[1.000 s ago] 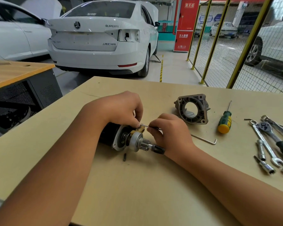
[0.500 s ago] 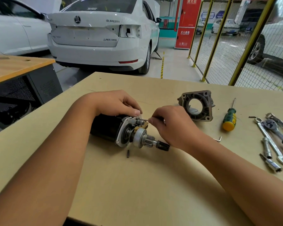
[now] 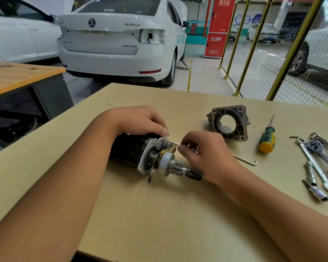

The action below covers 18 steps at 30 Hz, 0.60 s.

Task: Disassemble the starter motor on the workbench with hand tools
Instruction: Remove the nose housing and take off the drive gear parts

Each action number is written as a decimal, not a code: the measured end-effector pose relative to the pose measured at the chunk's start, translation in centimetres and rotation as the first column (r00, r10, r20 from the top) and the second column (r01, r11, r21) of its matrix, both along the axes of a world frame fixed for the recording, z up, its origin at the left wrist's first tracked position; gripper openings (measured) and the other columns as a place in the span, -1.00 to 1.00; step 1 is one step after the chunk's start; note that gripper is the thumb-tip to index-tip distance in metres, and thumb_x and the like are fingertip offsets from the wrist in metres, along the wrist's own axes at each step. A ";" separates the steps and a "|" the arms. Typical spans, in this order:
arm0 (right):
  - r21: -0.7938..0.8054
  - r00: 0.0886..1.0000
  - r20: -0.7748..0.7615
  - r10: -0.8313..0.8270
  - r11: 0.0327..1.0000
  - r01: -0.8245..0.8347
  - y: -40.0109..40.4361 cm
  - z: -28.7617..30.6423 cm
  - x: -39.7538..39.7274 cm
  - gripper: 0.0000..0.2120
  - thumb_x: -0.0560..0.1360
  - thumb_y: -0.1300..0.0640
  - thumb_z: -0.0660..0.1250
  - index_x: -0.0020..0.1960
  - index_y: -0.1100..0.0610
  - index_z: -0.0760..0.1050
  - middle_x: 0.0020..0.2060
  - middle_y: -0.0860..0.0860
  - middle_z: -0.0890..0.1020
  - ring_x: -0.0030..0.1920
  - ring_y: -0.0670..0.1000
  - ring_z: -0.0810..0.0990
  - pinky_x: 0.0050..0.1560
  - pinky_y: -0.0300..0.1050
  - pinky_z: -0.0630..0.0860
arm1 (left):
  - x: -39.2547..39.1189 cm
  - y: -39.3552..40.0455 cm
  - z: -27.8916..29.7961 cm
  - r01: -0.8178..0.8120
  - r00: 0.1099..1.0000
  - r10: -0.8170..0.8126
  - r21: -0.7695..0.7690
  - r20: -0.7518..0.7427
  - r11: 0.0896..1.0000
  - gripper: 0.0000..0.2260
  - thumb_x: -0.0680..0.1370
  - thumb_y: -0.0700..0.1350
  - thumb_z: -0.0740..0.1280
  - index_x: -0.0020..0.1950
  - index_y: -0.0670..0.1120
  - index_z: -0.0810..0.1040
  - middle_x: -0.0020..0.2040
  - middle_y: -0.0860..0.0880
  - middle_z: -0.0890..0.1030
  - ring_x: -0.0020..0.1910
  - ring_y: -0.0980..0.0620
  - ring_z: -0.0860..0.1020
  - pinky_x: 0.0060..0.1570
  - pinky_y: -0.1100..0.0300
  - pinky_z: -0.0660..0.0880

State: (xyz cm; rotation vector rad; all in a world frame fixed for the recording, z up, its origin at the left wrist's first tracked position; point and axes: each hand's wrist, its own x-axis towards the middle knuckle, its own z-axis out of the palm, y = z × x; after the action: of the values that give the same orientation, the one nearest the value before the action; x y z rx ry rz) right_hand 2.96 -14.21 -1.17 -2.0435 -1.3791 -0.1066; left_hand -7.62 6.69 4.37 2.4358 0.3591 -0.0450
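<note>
Mid-workbench, we steady the black cylindrical starter motor (image 3: 130, 150) with our curled left hand (image 3: 140, 121) while our right hand (image 3: 203, 150) pinches the thin steel pin (image 3: 174, 142), best drawn out straight

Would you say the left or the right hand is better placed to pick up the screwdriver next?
Right. The screwdriver lies beyond the right hand; the left hand rests on the starter motor, farther off.

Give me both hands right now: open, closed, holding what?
Left hand: fingers curled over the starter motor, holding it on the workbench.
Right hand: pinches a thin L-shaped hex key, tip at the motor's front end.
</note>
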 end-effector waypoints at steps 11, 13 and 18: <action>0.242 0.967 -0.252 0.034 0.970 0.029 0.3 -0.7 -0.1 -0.88 0.64 -0.02 0.27 -0.06 -0.03 0.47 -0.40 -0.09 0.51 -0.37 -0.09 0.43 -0.32 -0.07 0.39 | -0.3 -0.8 0.6 -0.001 0.996 -0.001 -0.032 -0.085 0.999 -0.68 0.38 -0.03 0.34 0.07 0.07 0.75 0.01 0.03 0.75 0.09 -0.07 0.69 0.24 -0.08 0.60; 0.259 0.948 -0.302 0.099 0.966 -0.019 0.5 -0.6 -0.5 -0.89 0.67 0.03 0.21 -0.04 -0.04 0.38 -0.40 -0.06 0.49 -0.39 -0.10 0.38 -0.33 -0.03 0.37 | -0.4 -0.7 0.6 0.002 0.997 -0.006 -0.059 -0.079 0.998 -0.67 0.37 -0.04 0.36 0.09 0.05 0.75 0.02 0.01 0.76 0.10 -0.08 0.69 0.25 -0.08 0.60; 0.147 0.940 -0.311 0.137 0.985 -0.095 2.6 0.2 0.0 -0.85 0.61 -0.01 0.31 -0.12 -0.10 0.40 -0.45 -0.18 0.50 -0.46 -0.14 0.37 -0.41 -0.24 0.27 | -0.8 0.0 0.4 0.012 1.000 -0.015 -0.107 -0.026 0.994 -0.81 0.54 -0.22 0.46 0.14 -0.08 0.74 0.00 -0.09 0.76 0.04 -0.07 0.71 0.14 0.02 0.62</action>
State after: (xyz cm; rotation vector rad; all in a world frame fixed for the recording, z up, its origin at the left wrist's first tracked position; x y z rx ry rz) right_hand 2.96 -11.65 -0.93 -1.7747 -1.2496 0.1769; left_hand -8.45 6.73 4.81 2.3338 0.3435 -0.1003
